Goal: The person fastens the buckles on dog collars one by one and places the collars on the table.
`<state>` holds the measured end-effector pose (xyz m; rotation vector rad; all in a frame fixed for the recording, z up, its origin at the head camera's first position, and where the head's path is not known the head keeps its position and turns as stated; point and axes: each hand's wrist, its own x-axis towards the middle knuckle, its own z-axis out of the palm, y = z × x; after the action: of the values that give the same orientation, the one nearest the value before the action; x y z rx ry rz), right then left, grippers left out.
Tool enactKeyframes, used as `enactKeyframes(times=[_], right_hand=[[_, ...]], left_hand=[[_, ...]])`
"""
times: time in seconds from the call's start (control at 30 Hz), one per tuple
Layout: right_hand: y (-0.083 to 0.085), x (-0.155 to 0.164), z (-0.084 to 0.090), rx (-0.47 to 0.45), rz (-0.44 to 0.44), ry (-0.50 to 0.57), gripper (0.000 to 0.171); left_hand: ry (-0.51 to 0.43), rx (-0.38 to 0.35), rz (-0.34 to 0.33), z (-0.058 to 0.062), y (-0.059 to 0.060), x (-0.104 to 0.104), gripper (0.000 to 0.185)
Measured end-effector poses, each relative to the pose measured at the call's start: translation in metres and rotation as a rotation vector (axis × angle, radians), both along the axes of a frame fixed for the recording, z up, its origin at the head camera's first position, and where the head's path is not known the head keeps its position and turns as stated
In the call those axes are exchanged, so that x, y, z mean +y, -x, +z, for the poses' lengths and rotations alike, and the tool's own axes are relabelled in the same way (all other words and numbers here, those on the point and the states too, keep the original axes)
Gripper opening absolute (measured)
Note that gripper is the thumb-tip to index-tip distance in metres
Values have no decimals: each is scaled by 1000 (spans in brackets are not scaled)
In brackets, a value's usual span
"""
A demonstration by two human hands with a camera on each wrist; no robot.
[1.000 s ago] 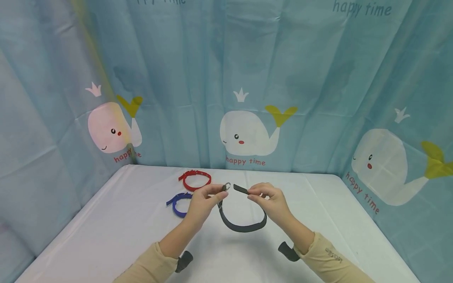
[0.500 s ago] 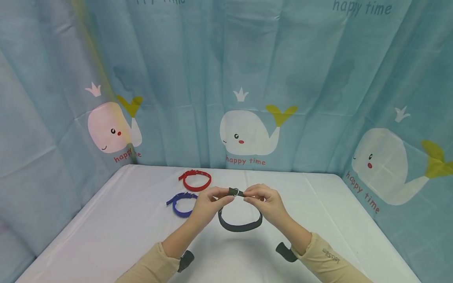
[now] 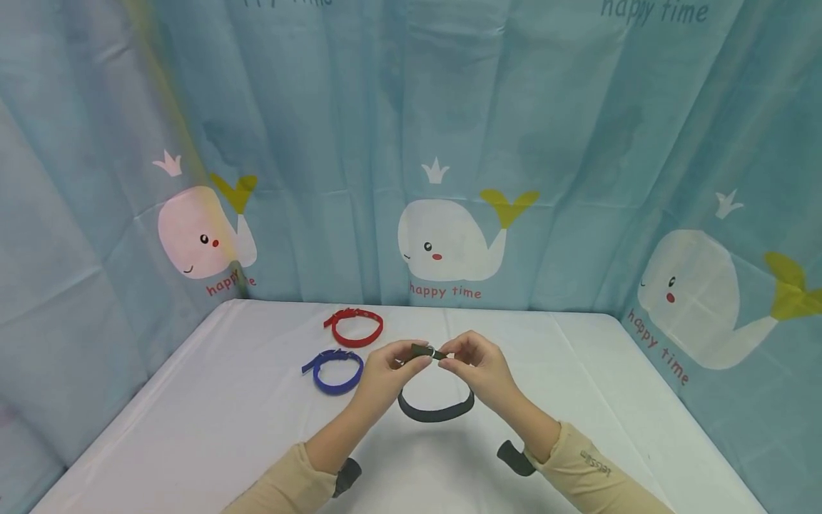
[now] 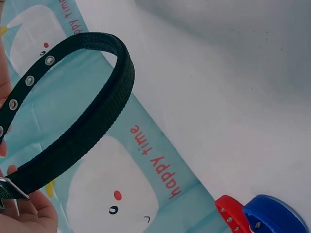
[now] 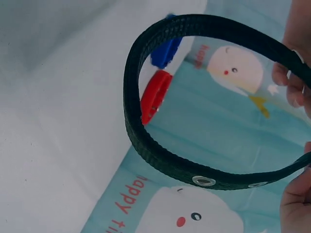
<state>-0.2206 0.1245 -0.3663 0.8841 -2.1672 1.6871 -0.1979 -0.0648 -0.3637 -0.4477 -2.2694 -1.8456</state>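
**A:** Item one, left of centre on the white table (image 3: 212, 400): a blue collar (image 3: 334, 370), closed in a ring, and a red collar (image 3: 354, 327) just behind it. Both lie flat, untouched. Next?

**B:** The person's left hand (image 3: 384, 378). Its thumb and fingertips pinch one end of the black collar (image 3: 437, 410), where the metal buckle (image 3: 432, 352) sits. The wrist view shows the buckle's edge against the palm.

**A:** Position of the collar?

**B:** Held up above the table at centre, its loop hanging down between the two hands, ends meeting at the top. It appears clear of the tabletop.

**A:** Description?

**B:** Black woven webbing, ribbed texture, with a row of silver eyelets (image 5: 203, 181) near the tip end. Narrow, even width.

**A:** Handling?

**B:** Judged light and pliable: it bends into a smooth curve and keeps a springy arc, so semi-stiff rather than limp. The weave should give good grip. Best taken at the two ends, as now.

**A:** Last entry?

**B:** The right hand (image 3: 483, 370). Thumb and forefinger pinch the strap tip at the buckle, remaining fingers curled loosely. Behind everything, a blue whale-print curtain (image 3: 449, 143).
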Motion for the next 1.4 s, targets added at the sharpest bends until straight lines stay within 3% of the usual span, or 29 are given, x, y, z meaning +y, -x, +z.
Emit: enactKeyframes(times=[0.2, 0.47, 0.67, 0.83, 1.0, 1.17, 1.4], right_hand=[[2, 4, -5, -43, 0, -39, 18], [1, 22, -23, -172, -39, -78, 19], [-2, 16, -21, -188, 9, -23, 20], [-1, 14, -14, -136, -34, 4, 19], [4, 17, 0, 31, -90, 9, 18], [8, 7, 23, 175, 21, -145, 26], [11, -1, 33, 189, 138, -294, 16]], left_hand=[[-96, -12, -30, 1, -1, 2, 26], [-158, -27, 35, 8, -1, -3, 26], [-141, -49, -25, 5, 2, 1, 25], [-75, -43, -39, 1, 4, 5, 26], [7, -17, -47, 0, 5, 4, 25], [100, -20, -106, -2, 6, 5, 22], [170, -51, -136, -6, 8, 9, 20]])
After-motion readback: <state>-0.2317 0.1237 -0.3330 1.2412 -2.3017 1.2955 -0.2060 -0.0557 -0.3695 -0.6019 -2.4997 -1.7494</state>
